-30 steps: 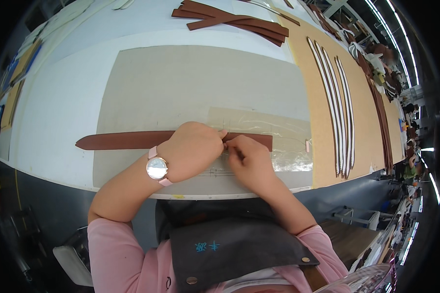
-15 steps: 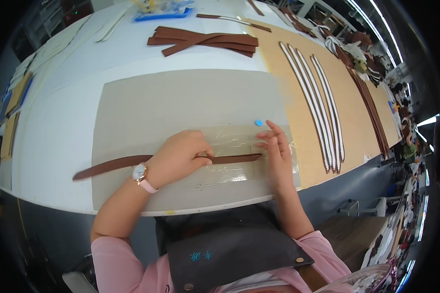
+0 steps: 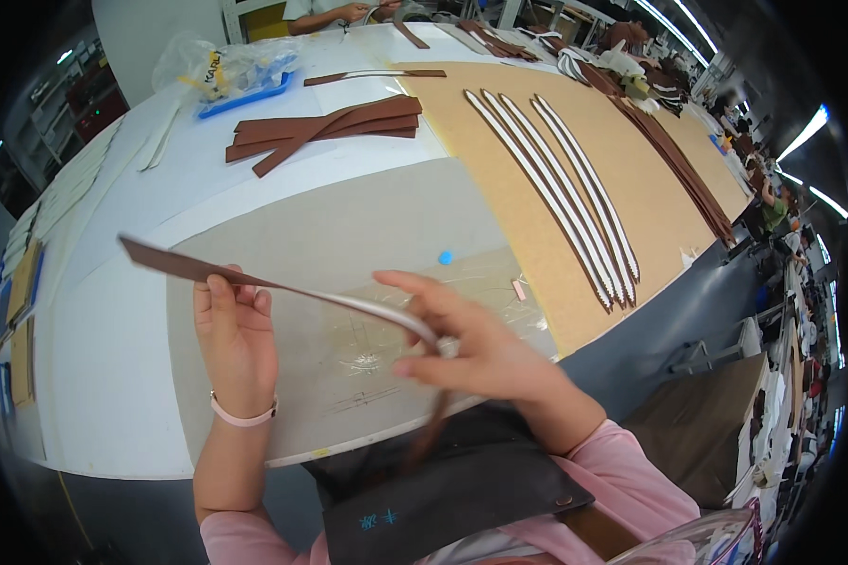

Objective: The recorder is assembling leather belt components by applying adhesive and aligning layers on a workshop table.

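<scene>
A long brown leather-like strap (image 3: pixel 184 264) with a whitish middle stretch is raised above the grey mat (image 3: pixel 283 240). Its flat left end is pinched between the thumb and fingers of my left hand (image 3: pixel 236 330), closed on it palm up. My right hand (image 3: pixel 485 348), blurred by motion, has the strap bent between its thumb and fingers; the index finger points out to the left. From there the strap's other end hangs down, smeared, in front of the dark apron (image 3: pixel 443 499). A small blue disc (image 3: pixel 445 258) lies on the mat beyond my right hand.
Brown strips (image 3: pixel 339 127) lie piled beyond the mat. Several white-lined strips (image 3: pixel 575 207) rest on the tan board (image 3: pixel 631 160) at right. A blue tray (image 3: pixel 245 97) with plastic bags stands at far left. Another person's hands (image 3: pixel 353 12) are across the table.
The strap has been lifted off the mat and turned. My left hand has moved left and flipped palm up; my right hand has come left to the strap. The view has shifted.
</scene>
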Tool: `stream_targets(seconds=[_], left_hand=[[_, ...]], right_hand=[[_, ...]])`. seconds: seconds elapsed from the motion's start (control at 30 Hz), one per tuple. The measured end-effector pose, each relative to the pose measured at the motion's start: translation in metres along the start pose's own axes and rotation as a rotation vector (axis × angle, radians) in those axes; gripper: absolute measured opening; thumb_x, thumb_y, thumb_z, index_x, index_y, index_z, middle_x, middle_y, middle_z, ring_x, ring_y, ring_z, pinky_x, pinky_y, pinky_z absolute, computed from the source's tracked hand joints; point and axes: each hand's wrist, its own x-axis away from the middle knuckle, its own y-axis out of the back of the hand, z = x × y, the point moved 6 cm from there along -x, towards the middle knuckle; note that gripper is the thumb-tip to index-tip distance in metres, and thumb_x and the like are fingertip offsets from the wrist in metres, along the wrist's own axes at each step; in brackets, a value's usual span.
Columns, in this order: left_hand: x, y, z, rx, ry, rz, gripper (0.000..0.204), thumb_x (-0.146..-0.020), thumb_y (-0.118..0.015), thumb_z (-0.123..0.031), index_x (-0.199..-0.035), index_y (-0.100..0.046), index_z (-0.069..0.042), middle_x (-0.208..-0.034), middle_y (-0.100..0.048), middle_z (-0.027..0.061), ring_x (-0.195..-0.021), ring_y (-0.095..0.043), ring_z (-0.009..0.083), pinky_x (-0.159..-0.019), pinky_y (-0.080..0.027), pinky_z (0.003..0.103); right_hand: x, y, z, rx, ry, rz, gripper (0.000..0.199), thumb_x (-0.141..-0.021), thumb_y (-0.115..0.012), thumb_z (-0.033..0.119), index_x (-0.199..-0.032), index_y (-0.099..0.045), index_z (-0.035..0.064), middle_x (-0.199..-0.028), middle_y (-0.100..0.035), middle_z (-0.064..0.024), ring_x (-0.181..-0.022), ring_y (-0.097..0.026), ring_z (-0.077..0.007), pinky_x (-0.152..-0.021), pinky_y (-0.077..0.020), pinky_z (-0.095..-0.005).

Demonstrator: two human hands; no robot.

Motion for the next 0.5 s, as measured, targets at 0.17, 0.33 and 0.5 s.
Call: stream_targets(seconds=[0.17,0.33,0.5], left_hand=[[0.069,-0.069,0.027,-1.040,-0.358,0.908,0.005,-0.088,-0.067,-0.012,-0.088,-0.070,-0.008,-0.075,-0.059,0.0001,-0.066,-0.054,0.0145,-0.062,-0.047,0.030],[0.100,-0.095,0.012,-1.177,-0.930,1.046,0.028,-0.072,-0.077,-0.014,-0.099,-0.073,-0.014,-0.085,-0.060,-0.0001,-0.073,-0.057,0.0168,-0.064,-0.050,0.027],[0.053,-0.047,0.059,-1.567,-0.223,0.876,0.066,-0.077,-0.081,-0.022,-0.136,-0.055,-0.010,-0.118,-0.059,0.0119,-0.106,-0.055,0.0354,-0.093,-0.046,0.046]], right_hand=[[0.006,0.031,0.045,1.005,0.344,-0.280,0.068,-0.068,-0.069,-0.004,-0.135,-0.061,0.0075,-0.087,-0.056,-0.0085,-0.085,-0.059,-0.0276,-0.079,-0.0471,-0.0359],[0.000,-0.020,-0.032,1.050,0.341,0.001,0.069,-0.073,-0.073,0.008,-0.140,-0.055,0.0089,-0.114,-0.058,-0.0132,-0.111,-0.054,-0.0324,-0.095,-0.0427,-0.0471],[0.039,-0.015,-0.068,1.021,0.264,-0.181,0.063,-0.081,-0.074,0.015,-0.139,-0.052,0.0042,-0.132,-0.052,-0.0215,-0.127,-0.045,-0.0423,-0.106,-0.0365,-0.0562]])
